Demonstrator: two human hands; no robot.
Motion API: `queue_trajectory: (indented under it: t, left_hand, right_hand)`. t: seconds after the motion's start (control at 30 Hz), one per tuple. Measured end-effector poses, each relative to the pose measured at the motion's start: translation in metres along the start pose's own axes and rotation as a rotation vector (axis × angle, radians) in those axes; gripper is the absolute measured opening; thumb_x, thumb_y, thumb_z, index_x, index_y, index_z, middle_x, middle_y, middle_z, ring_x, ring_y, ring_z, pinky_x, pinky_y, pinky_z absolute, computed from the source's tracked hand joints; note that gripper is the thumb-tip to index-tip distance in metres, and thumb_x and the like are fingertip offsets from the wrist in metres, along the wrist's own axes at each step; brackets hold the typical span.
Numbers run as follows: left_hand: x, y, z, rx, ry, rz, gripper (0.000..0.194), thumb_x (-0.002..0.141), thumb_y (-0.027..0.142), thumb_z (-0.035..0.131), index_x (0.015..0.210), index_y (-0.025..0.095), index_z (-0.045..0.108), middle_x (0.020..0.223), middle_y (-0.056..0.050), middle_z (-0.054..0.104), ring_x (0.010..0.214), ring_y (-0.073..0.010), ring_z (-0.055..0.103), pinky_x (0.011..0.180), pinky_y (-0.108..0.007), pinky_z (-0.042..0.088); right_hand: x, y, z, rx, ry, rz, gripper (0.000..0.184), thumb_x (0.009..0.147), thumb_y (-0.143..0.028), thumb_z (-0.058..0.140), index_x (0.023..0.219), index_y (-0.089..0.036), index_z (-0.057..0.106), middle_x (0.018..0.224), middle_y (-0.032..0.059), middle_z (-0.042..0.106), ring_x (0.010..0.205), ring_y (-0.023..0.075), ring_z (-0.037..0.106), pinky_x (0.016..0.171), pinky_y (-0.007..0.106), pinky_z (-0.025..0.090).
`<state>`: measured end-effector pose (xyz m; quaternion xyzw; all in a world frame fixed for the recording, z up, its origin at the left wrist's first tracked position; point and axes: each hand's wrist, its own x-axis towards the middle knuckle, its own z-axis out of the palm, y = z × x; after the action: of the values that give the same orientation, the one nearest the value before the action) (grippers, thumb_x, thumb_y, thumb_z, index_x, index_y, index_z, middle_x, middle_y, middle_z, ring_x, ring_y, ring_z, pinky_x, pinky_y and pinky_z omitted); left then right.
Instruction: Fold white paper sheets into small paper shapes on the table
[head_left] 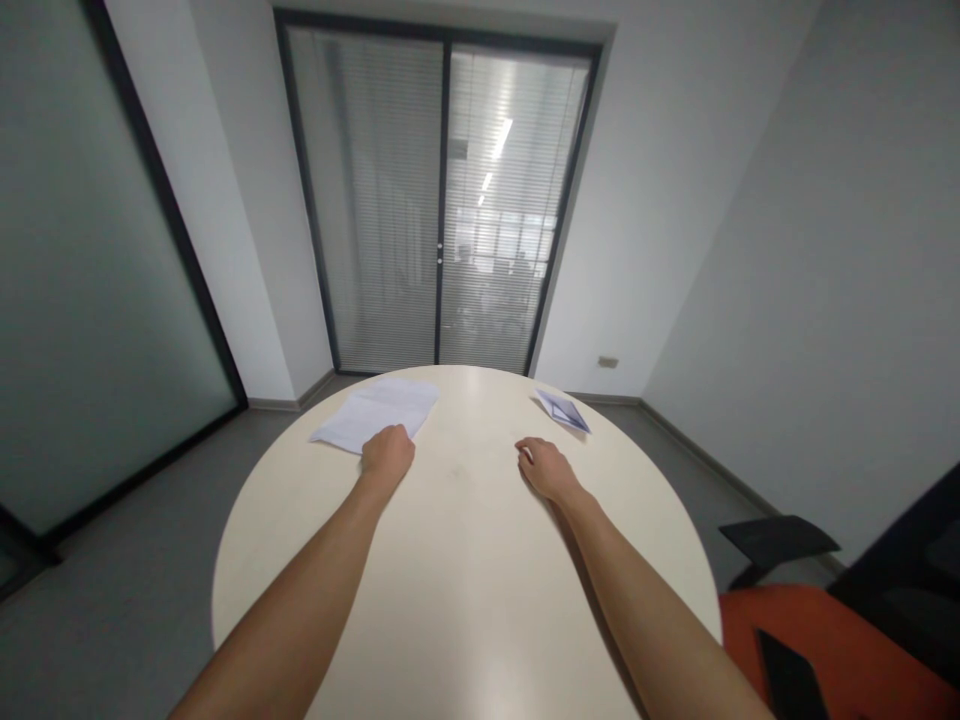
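White sheet (386,405): may be creased if dragged by left hand (388,453) (curled; grip undeterminable); right hand (547,468): partly opened, empty.

Dim soft light, sheen on tabletop (465,570), edges stretched

The left hand (388,452) hides 1 corner of the white sheet (381,408); the frame crops the chair (847,640).

Left grip (388,456) curled, right grip (547,469) half-curled
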<state>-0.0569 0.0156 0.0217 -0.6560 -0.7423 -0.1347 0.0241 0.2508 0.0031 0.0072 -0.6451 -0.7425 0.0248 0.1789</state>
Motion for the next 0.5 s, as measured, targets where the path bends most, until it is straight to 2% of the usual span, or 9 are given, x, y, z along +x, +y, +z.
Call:
queue_trajectory:
  t: [0.07,0.23,0.4,0.5]
  left_hand:
    - [-0.001,0.000,-0.001,-0.010,0.039,-0.002,0.031,0.094,0.020,0.041,0.101,0.012,0.070,0.102,-0.017,0.073,0.096,-0.0301,0.070,0.076,-0.037,0.053]
    - [-0.002,0.003,-0.008,-0.034,0.252,0.022,0.029,0.097,0.022,0.039,0.102,0.013,0.067,0.103,-0.015,0.070,0.100,-0.0285,0.066,0.078,-0.036,0.051]
    - [-0.007,0.017,-0.013,-0.097,0.352,0.222,0.019,0.095,0.018,0.045,0.098,0.018,0.064,0.104,-0.011,0.068,0.106,-0.0267,0.061,0.087,-0.036,0.049]
    - [-0.014,0.029,-0.013,-0.155,0.314,0.374,0.017,0.093,0.017,0.046,0.096,0.019,0.063,0.104,-0.010,0.069,0.107,-0.0252,0.060,0.091,-0.035,0.048]
  right_hand:
    - [0.000,0.001,0.001,-0.002,0.007,-0.008,0.035,0.095,-0.022,0.045,0.122,-0.018,0.067,0.128,0.0107,0.067,0.118,0.0253,0.059,0.099,0.033,0.043]
    - [0.001,0.004,0.001,0.011,0.009,-0.015,0.034,0.094,-0.021,0.047,0.121,-0.018,0.067,0.127,0.0106,0.068,0.119,0.0246,0.059,0.098,0.033,0.043]
    - [0.001,0.004,0.002,0.056,0.035,-0.006,0.032,0.093,-0.022,0.050,0.120,-0.019,0.068,0.127,0.0106,0.068,0.118,0.0251,0.060,0.100,0.034,0.043]
    - [0.001,0.002,0.000,0.122,0.119,0.000,0.033,0.093,-0.026,0.051,0.122,-0.017,0.066,0.128,0.0116,0.067,0.118,0.0259,0.061,0.102,0.036,0.043]
